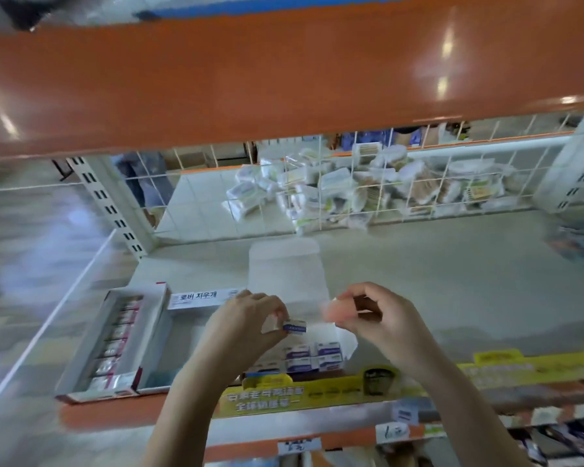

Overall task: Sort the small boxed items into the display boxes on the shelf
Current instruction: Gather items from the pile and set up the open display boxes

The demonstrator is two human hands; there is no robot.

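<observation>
My left hand [250,318] pinches a small white and blue boxed item [295,326] by its left end, just above an open white display box [348,342]. Several matching small boxes [314,358] lie packed in that display box. My right hand [361,311] hovers a little to the right of the held item with curled fingers; its fingertips are blurred and I cannot tell whether they hold anything. To the left stands a red-trimmed display box [155,335] filled with a row of pink-labelled items [118,338].
An orange shelf beam [284,79] hangs overhead. The pale shelf board [435,281] runs to the right. A wire mesh back [351,183] has bagged goods piled behind it. A yellow price strip [317,392] lines the front edge.
</observation>
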